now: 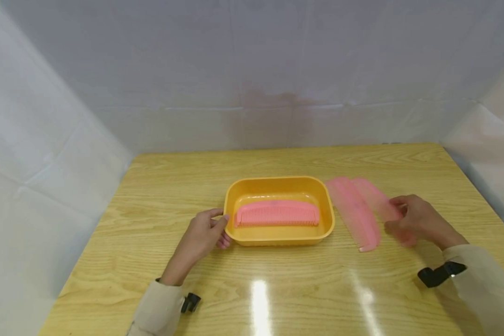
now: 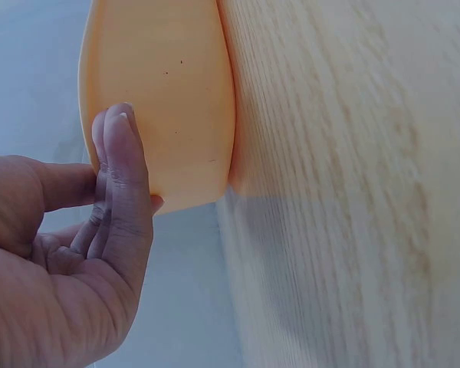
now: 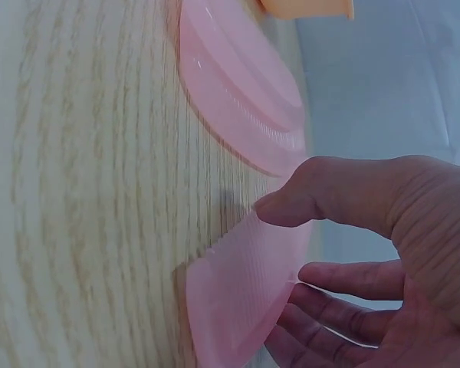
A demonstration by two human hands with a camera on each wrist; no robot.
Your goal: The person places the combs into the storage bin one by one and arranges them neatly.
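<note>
Near the middle of the wooden table we have the yellow container, and inside it one pink comb lies lengthwise, its teeth toward the near side. At the left end, our left hand pinches the container, with the thumb at the rim and the fingers against the outer wall. To the right, our right hand holds the rightmost comb narrowly between thumb and fingers; whether this comb is lifted, we cannot tell. Between it and the container, the middle comb lies slanted on the table; we cannot say if another is stacked with it. As we judge, the work is only partly done: one comb is inside, while the held one and the middle one remain outside.
</note>
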